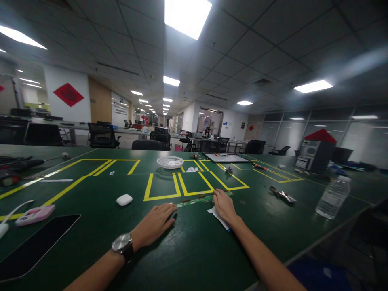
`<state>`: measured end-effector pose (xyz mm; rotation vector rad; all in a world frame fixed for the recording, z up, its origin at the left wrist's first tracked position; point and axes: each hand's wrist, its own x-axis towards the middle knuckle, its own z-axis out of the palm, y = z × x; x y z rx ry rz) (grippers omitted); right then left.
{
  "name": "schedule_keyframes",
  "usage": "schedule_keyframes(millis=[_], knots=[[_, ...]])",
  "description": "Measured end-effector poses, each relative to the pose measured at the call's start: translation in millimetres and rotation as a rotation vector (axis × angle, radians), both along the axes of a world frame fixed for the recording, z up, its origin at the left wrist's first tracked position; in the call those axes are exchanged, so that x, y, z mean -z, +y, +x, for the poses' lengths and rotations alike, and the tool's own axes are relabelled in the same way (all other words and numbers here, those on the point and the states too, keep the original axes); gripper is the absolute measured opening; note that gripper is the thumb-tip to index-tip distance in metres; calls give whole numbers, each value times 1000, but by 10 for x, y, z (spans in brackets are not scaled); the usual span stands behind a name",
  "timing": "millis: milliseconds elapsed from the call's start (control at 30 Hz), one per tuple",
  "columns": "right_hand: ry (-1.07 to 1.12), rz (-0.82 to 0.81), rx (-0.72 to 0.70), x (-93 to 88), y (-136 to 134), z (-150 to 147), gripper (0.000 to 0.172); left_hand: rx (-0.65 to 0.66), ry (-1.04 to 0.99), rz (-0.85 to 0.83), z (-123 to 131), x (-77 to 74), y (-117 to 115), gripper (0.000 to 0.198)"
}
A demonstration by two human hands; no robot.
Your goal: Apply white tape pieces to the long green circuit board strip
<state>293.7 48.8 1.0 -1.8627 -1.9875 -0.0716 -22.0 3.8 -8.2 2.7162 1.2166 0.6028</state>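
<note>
A long, narrow green circuit board (198, 200) lies across the dark green table between my hands. My left hand (156, 222), with a watch on its wrist, rests its fingertips at the board's left end. Its fingers are stretched out, and the thumb stands apart from them. My right hand (223, 207) has bent fingers closed on the board toward its right end. Under that hand is a white piece of paper or cloth (218, 217) with a blue edge, partly hidden. Yellow tape rectangles (162, 198) mark the table just beyond the board.
A white basket (170, 162) stands beyond the hands. On the left lie a white earbud case (124, 199), a black phone (39, 246) and a pink device (35, 215). To the right are a metal tool (286, 197) and a clear water bottle (333, 198). A framed panel (227, 158) lies farther back.
</note>
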Motion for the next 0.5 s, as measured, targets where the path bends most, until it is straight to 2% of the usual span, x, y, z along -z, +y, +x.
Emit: schedule_keyframes(millis=[200,500], knots=[[-45,-40,54,-15,-3,64,37,-26,12,40,13,-4,-5,37],[-82,-101,12,4,-21,32,41,-28,-11,148,14,44,42,33]])
